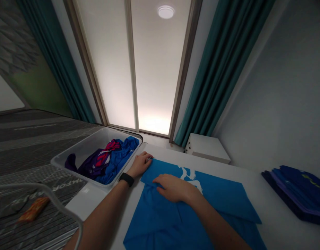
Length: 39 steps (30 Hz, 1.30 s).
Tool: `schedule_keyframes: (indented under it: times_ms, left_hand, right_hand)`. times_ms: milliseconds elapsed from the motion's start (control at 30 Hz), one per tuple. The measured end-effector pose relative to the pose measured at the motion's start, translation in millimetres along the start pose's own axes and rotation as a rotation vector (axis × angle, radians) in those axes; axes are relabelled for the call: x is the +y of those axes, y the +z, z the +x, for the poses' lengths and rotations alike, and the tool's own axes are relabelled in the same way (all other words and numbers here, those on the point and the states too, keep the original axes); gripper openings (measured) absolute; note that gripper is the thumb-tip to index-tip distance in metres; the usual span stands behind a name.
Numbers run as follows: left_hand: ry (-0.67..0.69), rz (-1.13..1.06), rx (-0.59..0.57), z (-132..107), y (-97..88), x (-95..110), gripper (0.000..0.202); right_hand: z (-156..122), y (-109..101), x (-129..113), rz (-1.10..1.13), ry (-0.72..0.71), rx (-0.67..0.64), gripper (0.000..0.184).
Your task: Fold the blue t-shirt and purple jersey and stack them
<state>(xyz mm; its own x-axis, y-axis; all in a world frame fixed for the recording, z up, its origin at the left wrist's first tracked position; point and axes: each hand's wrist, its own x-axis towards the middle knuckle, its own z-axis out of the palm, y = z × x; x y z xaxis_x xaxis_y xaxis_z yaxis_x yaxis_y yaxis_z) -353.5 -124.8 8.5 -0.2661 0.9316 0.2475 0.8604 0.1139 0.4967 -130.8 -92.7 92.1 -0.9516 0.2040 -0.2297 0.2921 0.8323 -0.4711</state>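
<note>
A blue shirt (217, 194) lies spread on a white table (276, 222), taking up the near centre of the surface, with a white print (188, 173) showing on its far part. The near part of the cloth is creased and a fold runs across it from the centre to the right. The left hand (141, 164) sits at the far left corner of the shirt, fingers curled closed on the edge of the cloth there. A black watch (126, 179) is worn on that wrist. The right hand (174, 188) rests on the shirt just near and right of the left hand, palm down, fingers extended and flat on the cloth, gripping nothing. The two hands are close together but apart. A clear plastic bin (79, 147) stands at the left edge of the table, just beside the left hand; it holds loose clothes (110, 159) in blue, purple and pink. A stack of folded dark blue clothes (297, 194) sits at the right edge of the table, well apart from the shirt. Beyond the table's far edge stands a small white cabinet (206, 147) against the wall. A window (146, 69) rises behind, flanked by teal curtains (222, 69). To the left lies a grey mattress (24, 146) bearing an orange packet (33, 210), and a white cable (53, 198) curves across the near left corner.
</note>
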Motion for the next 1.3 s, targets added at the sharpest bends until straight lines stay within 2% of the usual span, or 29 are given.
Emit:
schedule_keyframes:
  times_ms: [133,267,400,500,700,1067,1300]
  left_hand:
    - [0.097,0.077,0.018,-0.2,-2.7,-1.3,0.028]
    - [0.218,0.251,0.002,-7.6,-1.6,16.7,0.038]
    - [0.358,0.323,-0.06,-21.8,14.4,46.6,0.051]
    - [0.38,0.354,-0.138,-29.3,27.0,55.7,0.06]
    - [0.33,0.365,-0.196,-31.0,33.1,43.2,0.066]
    - [0.327,0.384,-0.189,-32.1,33.9,41.7,0.068]
    - [0.267,0.376,-0.138,-28.5,37.7,26.1,0.069]
  right_hand:
    - [-22.6,9.5,18.2,-0.009,0.119,0.065,0.053]
    - [-42.4,23.0,40.3,-0.059,0.298,0.108,0.064]
    - [-54.9,36.9,66.3,-0.133,0.395,0.186,0.07]
    - [-62.2,45.8,84.8,-0.148,0.434,0.232,0.07]
    - [-69.6,57.1,100.9,-0.172,0.487,0.312,0.069]
    - [-69.9,59.7,100.0,-0.17,0.467,0.36,0.067]
    - [-71.3,60.5,100.6,-0.185,0.454,0.362,0.067]
